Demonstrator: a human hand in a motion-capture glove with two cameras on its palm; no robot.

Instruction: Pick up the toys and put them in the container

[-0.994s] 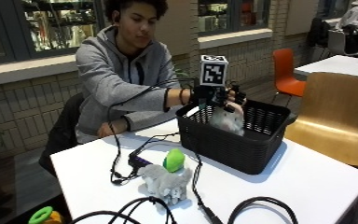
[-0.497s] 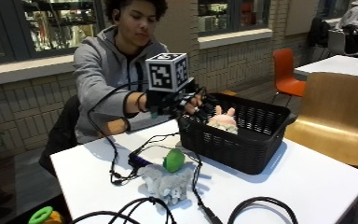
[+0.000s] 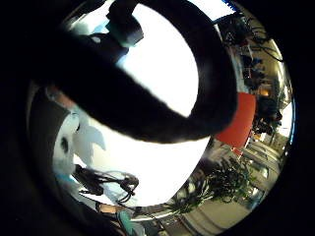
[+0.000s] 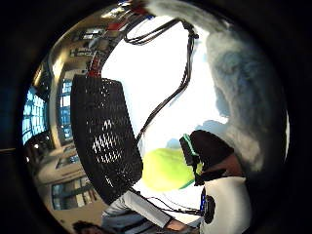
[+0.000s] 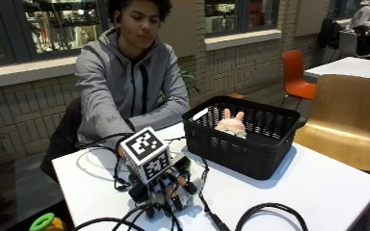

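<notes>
1. Grip [image 5: 165, 185] state: lowered onto the white and green toy [image 5: 184, 168] near the bench's [image 5: 313, 183] front-left edge; fingers reach down around it, but closure cannot be confirmed.
2. Toy position: on the bench, just left of the black container [image 5: 243, 144], apart from it.
3. Container contents: one pink rabbit toy [image 5: 231, 124] already inside, at mid-bench.
4. Step in hand, by judgement: acquiring the second toy.
5. Next move calls for closing on the toy, lifting above the rim, moving right, releasing inside.
</notes>
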